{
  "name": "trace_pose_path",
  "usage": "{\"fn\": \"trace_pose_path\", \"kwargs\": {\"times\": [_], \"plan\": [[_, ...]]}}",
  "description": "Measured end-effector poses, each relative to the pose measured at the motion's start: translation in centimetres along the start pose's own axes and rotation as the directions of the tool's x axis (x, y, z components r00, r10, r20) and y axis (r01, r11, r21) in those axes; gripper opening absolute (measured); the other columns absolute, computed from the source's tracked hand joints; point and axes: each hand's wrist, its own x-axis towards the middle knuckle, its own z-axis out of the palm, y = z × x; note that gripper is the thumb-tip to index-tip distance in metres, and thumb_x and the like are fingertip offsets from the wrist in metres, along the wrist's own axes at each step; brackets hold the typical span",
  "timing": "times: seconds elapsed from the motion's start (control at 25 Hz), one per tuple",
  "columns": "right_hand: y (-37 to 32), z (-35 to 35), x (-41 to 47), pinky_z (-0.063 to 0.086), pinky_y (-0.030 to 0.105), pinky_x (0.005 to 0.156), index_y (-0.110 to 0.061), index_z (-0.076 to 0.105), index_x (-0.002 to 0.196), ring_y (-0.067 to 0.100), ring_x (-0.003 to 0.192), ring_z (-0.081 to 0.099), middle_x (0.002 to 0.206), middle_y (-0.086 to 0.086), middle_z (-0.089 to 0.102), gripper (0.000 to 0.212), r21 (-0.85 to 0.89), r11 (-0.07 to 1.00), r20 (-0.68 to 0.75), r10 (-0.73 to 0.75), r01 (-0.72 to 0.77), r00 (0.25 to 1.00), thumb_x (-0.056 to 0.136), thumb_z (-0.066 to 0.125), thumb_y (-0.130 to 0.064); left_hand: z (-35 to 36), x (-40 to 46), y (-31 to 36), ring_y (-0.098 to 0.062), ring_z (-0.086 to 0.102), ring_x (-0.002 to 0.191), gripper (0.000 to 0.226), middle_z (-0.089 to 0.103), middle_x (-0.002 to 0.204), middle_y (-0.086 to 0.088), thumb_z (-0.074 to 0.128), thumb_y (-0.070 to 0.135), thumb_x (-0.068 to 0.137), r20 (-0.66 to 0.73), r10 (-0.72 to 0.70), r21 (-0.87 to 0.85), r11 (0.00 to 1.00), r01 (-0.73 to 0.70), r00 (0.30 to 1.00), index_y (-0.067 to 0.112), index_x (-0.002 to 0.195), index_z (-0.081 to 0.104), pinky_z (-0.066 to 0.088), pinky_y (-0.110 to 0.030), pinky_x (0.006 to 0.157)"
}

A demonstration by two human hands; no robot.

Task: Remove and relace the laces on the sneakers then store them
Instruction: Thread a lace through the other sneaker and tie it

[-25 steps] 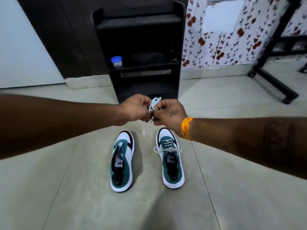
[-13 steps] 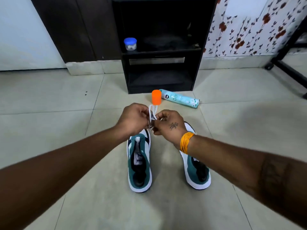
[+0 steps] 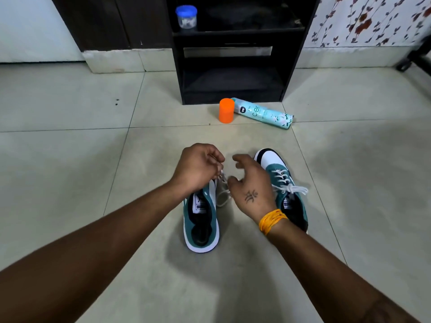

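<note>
fingers of left hand pinch loose white lace above unlaced sneaker on floor, right hand fingers apart w/ nothing held; lace could slip & tangle.

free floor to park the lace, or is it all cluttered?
Bare tile left of the left sneaker, out to the frame edge, and right of the right sneaker. A band also runs between the hands and the orange cap. Crowded: between the sneakers, where the lace hangs, and at the cabinet foot by the can.
</note>
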Motion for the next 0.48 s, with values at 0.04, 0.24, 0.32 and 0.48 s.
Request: {"fn": "trace_pose_path", "kwargs": {"times": [0.04, 0.24, 0.32, 0.48], "plan": [[-0.7, -0.1, 0.0, 0.053, 0.030, 0.085, -0.019, 0.059, 0.136, 0.020, 0.089, 0.067, 0.120, 0.002, 0.068, 0.048, 0.038, 0.998, 0.002, -0.058, 0.058, 0.998, 0.089, 0.068, -0.012, -0.1, 0.0, 0.1, -0.028, 0.075, 0.070, 0.019, 0.075, 0.074, -0.010, 0.069, -0.008, 0.083, 0.007, 0.031, 0.013, 0.999, -0.031, 1.000, 0.008, 0.090, 0.076, 0.065, -0.037, 0.071], [-0.7, 1.1, 0.6, 0.061, 0.047, 0.075, -0.023, 0.070, 0.107, 0.020, 0.071, 0.073, 0.080, 0.000, 0.074, 0.023, 0.282, 0.959, 0.000, 0.041, -0.039, 0.999, 0.090, 0.066, -0.008, -1.3, -0.5, 0.5, -0.014, 0.072, 0.062, 0.017, 0.075, 0.072, -0.001, 0.073, -0.004, 0.084, 0.038, 0.116, 0.107, 0.987, -0.120, 0.992, 0.011, 0.091, 0.076, 0.062, -0.029, 0.067], [-0.3, 1.1, 0.6, 0.062, 0.049, 0.073, -0.022, 0.073, 0.093, 0.021, 0.071, 0.073, 0.077, 0.000, 0.074, 0.021, 0.268, 0.963, -0.044, 0.049, -0.036, 0.998, 0.088, 0.066, -0.003, -2.2, -0.6, 0.2, -0.016, 0.072, 0.059, 0.013, 0.075, 0.071, -0.004, 0.076, -0.003, 0.084, 0.034, 0.102, 0.122, 0.987, -0.106, 0.994, 0.009, 0.090, 0.076, 0.062, -0.031, 0.065], [-0.8, 0.6, 0.4, 0.061, 0.042, 0.076, -0.020, 0.075, 0.097, 0.016, 0.071, 0.070, 0.086, -0.004, 0.074, 0.019, 0.198, 0.980, -0.038, -0.012, 0.020, 0.999, 0.089, 0.067, -0.004, -2.8, -1.4, 0.1, -0.015, 0.069, 0.054, 0.006, 0.074, 0.067, -0.009, 0.079, 0.003, 0.086, -0.015, 0.077, 0.083, 0.994, -0.076, 0.997, 0.006, 0.083, 0.075, 0.064, -0.040, 0.064]]}}
